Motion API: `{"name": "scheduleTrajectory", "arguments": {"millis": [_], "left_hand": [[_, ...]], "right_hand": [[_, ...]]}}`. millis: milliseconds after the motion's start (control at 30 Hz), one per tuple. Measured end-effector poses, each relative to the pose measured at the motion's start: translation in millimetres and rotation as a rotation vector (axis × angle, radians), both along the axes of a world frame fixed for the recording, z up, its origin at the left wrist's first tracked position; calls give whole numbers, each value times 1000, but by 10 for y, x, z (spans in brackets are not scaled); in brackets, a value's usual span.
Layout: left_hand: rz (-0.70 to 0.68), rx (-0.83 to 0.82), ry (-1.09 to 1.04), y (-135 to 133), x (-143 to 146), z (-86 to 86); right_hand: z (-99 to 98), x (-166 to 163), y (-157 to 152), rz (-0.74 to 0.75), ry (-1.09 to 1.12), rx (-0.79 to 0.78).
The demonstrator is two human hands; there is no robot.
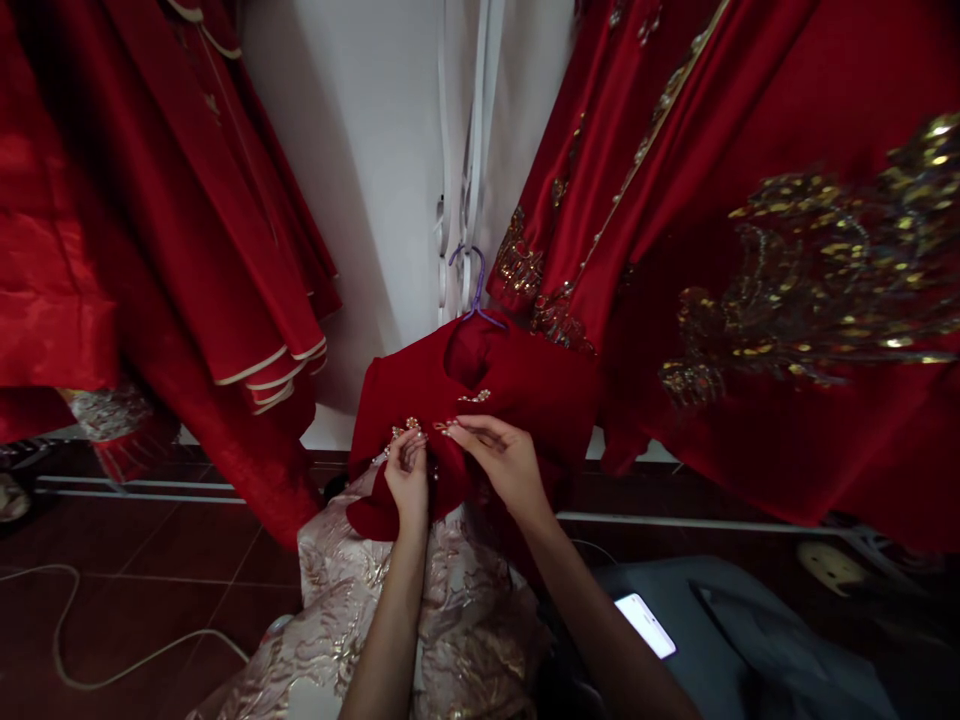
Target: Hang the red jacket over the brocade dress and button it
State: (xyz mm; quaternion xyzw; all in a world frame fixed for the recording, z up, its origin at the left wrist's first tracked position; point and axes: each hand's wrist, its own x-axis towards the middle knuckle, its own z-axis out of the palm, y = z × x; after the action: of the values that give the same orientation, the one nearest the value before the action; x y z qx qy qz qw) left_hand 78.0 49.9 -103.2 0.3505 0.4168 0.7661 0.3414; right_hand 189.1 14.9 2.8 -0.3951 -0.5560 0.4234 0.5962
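Note:
A red garment (547,385) with a round neck opening hangs from a purple hanger (478,290). My left hand (409,480) is closed in a pinch at its front, on the edge beside a cluster of gold and pearl beading (395,433). My right hand (510,465) is pinching a small gold loop-like piece (441,427) just to the right of the left fingertips. Above the right fingers, a second beaded ornament (475,397) sits on the garment near the neckline. The fingers partly cover both pinched spots.
Red gowns hang on the left (217,230) and right, the right one with gold sequin embroidery (810,280). Pale brocade fabric (360,600) lies beneath my forearms. A lit phone (645,626) rests on a grey surface (720,600). A white cable (135,665) crosses the tiled floor.

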Motion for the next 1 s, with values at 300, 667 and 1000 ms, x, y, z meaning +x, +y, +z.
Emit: {"name": "scheduleTrajectory", "arguments": {"millis": [300,667,1000], "left_hand": [[-14,14,-231,-4,-23,32],[52,-56,-99,-31,-7,72],[100,-71,71,47,-70,-44]], "right_hand": [[-436,-155,477,-53,-316,106],[-473,-192,446,-110,-462,262],[-477,-224,426,-136,-536,236]]}}
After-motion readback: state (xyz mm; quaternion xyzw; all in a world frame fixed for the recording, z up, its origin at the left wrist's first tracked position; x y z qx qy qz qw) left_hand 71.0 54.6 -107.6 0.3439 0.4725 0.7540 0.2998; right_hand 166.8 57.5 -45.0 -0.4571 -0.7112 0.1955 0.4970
